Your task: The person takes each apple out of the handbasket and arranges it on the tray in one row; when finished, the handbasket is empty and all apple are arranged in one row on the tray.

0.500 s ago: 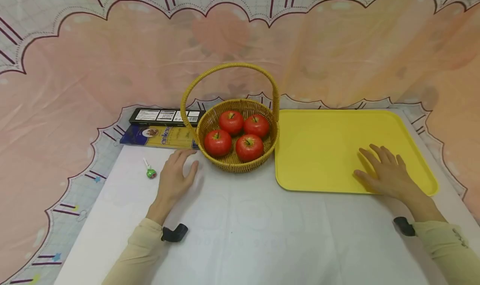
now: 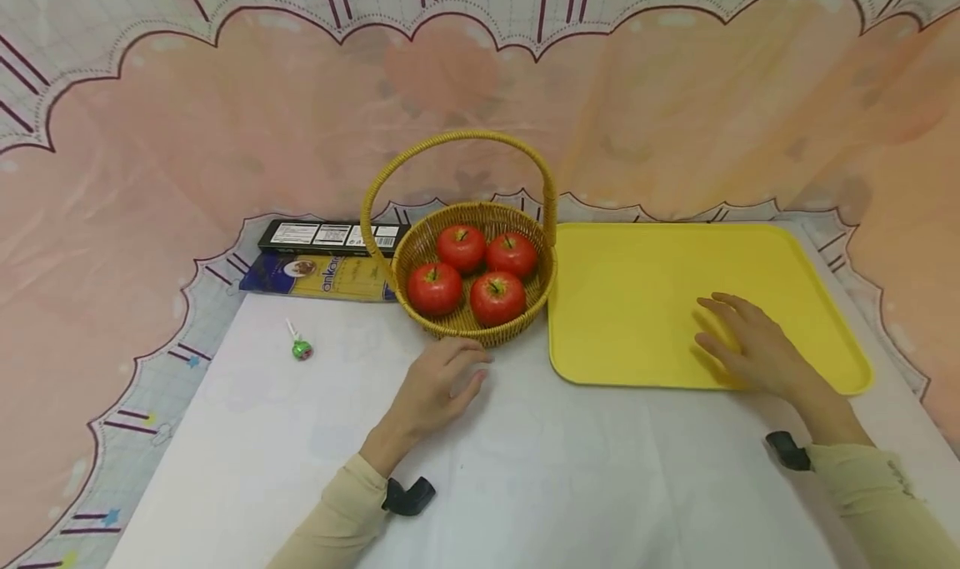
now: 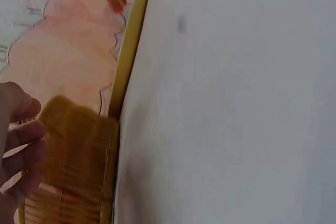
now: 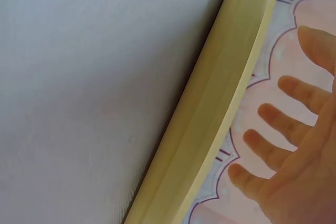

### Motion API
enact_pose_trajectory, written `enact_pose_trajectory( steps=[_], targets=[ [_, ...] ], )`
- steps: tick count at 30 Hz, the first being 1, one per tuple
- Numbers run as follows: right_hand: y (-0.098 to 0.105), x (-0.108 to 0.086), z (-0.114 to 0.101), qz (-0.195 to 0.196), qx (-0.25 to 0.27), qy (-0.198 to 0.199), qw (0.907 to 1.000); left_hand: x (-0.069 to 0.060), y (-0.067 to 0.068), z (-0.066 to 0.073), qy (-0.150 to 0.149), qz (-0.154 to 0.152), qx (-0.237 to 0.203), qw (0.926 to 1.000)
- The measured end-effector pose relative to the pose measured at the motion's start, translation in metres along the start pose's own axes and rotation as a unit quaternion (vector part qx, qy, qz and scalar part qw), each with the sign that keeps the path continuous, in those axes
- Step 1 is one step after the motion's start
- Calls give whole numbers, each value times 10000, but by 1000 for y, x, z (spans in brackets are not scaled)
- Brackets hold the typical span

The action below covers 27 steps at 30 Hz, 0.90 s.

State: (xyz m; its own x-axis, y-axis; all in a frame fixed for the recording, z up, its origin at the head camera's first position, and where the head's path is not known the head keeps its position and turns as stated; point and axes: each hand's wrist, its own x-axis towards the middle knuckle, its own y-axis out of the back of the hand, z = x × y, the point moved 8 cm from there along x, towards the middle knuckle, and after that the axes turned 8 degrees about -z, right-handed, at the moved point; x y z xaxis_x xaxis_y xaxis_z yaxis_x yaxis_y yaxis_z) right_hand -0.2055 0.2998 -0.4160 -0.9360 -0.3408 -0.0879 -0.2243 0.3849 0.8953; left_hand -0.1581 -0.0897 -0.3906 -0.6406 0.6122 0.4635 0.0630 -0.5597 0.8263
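Note:
A yellow wicker basket (image 2: 551,277) with a tall arched handle holds several red apples (image 2: 497,298). In front of its near rim is my left hand (image 2: 438,386), its fingers loosely bent and holding nothing; in the left wrist view the fingers (image 3: 29,150) appear beside the woven wall. To the right of the basket lies a yellow tray (image 2: 622,302). My right hand (image 2: 761,348) hovers over the tray's right part, fingers spread, with nothing in its grasp. The right wrist view shows that hand (image 4: 294,145) beyond the tray's edge.
At the back left lie a black box (image 2: 330,236) and a blue and yellow packet (image 2: 337,277) lettered "ankara", partly behind the basket. A green lollipop (image 2: 302,349) rests on the white table (image 2: 525,469) at left. A patterned cloth (image 2: 675,119) hangs behind.
My left hand has moved right, from beside the lollipop and packet to the front of the basket. The right hand has shifted slightly left above the tray.

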Motion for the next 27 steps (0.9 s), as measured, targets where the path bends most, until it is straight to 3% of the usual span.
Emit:
enact_pose_trajectory(
  steps=[7,12,20,27],
  targets=[
    [-5,4,-11,2,273,272,9993,12,-24,20,-272,-301,-188,9990],
    [-8,10,-22,-47,427,427,9982,24,-41,33,-511,-582,-4,9970],
    [-5,22,-37,53,349,624,9974,45,-71,41,-531,-1117,-47,9923],
    [-4,32,-51,43,265,796,9965,53,-95,45,-656,-1381,0,9882]
  ],
)
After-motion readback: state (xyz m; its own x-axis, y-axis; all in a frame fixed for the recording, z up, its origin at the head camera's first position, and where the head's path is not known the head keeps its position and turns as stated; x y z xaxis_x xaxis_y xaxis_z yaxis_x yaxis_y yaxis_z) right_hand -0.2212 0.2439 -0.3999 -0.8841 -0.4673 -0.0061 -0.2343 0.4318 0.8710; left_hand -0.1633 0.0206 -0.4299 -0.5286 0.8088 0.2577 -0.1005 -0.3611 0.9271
